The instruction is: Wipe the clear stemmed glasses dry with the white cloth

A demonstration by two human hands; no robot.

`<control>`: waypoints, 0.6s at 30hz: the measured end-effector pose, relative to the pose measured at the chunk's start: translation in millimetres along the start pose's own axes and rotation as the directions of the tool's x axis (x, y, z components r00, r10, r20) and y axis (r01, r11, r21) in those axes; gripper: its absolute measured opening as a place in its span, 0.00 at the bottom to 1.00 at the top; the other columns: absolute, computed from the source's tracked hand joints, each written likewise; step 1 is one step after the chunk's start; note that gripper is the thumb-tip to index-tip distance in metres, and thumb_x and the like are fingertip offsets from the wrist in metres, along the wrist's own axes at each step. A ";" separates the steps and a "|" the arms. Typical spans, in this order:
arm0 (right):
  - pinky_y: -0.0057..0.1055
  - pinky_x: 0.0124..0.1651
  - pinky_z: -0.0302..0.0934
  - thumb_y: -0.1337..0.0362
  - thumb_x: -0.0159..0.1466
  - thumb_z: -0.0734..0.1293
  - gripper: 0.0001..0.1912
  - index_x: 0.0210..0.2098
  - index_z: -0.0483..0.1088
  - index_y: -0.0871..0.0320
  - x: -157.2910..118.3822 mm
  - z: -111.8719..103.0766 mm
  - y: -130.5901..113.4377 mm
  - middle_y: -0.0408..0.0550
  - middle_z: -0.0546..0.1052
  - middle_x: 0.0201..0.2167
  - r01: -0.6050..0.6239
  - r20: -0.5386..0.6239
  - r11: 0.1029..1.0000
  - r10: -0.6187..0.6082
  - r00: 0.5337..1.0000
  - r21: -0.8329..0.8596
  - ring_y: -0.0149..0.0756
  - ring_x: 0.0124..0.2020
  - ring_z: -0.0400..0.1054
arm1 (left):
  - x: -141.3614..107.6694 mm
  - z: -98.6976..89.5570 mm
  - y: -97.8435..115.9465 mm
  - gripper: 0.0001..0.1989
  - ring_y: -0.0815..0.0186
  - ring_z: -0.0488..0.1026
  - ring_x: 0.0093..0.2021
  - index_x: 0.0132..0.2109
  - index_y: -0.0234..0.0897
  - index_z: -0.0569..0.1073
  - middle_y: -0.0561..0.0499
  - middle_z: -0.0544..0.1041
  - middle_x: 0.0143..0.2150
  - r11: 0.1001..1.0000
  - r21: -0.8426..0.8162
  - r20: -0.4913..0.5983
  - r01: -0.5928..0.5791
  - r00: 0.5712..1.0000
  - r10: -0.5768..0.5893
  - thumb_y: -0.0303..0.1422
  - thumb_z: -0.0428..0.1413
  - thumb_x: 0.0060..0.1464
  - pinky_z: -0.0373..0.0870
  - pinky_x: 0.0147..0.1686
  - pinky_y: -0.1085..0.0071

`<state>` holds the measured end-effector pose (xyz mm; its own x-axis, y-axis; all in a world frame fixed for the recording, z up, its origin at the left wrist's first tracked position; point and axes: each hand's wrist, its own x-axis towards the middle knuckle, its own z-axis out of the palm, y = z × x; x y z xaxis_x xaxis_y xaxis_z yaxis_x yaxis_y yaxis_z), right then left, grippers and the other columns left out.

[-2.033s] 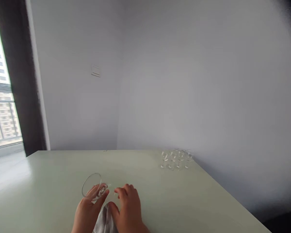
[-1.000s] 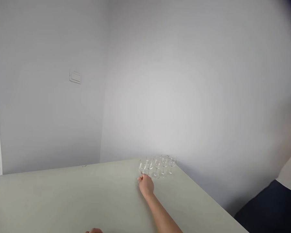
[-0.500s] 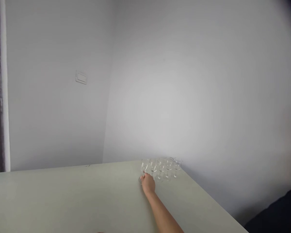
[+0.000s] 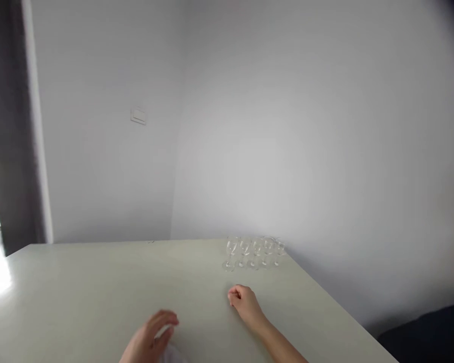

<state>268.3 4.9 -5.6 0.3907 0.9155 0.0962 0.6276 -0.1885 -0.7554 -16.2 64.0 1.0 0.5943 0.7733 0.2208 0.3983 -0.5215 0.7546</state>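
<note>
Several clear stemmed wine glasses [image 4: 231, 247] stand upright in a close group at the far right corner of the table. My right hand [image 4: 245, 304] is just in front of them, apart from the glasses. Its fingers are curled shut and nothing shows in them. At the bottom, my left hand [image 4: 151, 335] is above the table, thumb and fingers curved with a gap between them. A pale, see-through rounded thing [image 4: 172, 354] shows beside its thumb, cut off by the lower edge; I cannot make out what it is.
The pale green table [image 4: 79, 292] reaches back to grey walls [image 4: 268, 126] that meet in a corner. On the left wall is a light switch [image 4: 138, 116]. A dark upright frame [image 4: 11, 126] stands at the far left, and something dark [image 4: 427, 333] lies beyond the table's right edge.
My right hand has let go of the leftmost wine glass and drawn back toward me. My left hand has come into view at the bottom. The view has shifted slightly left.
</note>
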 end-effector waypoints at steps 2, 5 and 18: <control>0.24 0.28 0.55 0.68 0.57 0.58 0.11 0.27 0.71 0.60 -25.0 6.4 -10.2 0.43 0.74 0.20 0.045 0.096 0.998 -0.050 0.994 0.052 0.30 0.23 0.66 | -3.1 -27.5 7.7 0.12 0.64 0.71 0.42 0.36 0.43 0.73 0.51 0.75 0.42 0.999 0.023 0.042 0.023 0.999 -0.024 0.28 0.45 0.52 0.66 0.44 0.70; 0.24 0.28 0.57 0.68 0.56 0.59 0.10 0.28 0.73 0.59 -55.6 21.5 -30.5 0.44 0.75 0.21 0.082 0.235 0.991 -0.106 0.966 0.108 0.31 0.24 0.67 | -13.2 -57.6 17.5 0.20 0.65 0.69 0.46 0.38 0.46 0.73 0.54 0.73 0.47 0.996 0.082 0.214 0.026 0.976 -0.043 0.21 0.45 0.44 0.65 0.42 0.70; 0.35 0.47 0.61 0.67 0.54 0.65 0.17 0.41 0.75 0.46 -70.4 68.6 -60.5 0.49 0.70 0.48 0.612 0.365 0.784 -0.602 0.710 0.102 0.41 0.44 0.66 | -10.7 -26.0 12.5 0.09 0.63 0.68 0.38 0.31 0.40 0.78 0.51 0.76 0.35 0.991 -0.134 0.217 0.024 0.976 0.006 0.26 0.53 0.44 0.62 0.40 0.71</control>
<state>156.6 -23.8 -11.2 -0.3462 0.8932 0.2869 0.6624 0.4493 -0.5995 -35.7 58.6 24.1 0.7338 0.6740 0.0859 0.3150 -0.4496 0.8358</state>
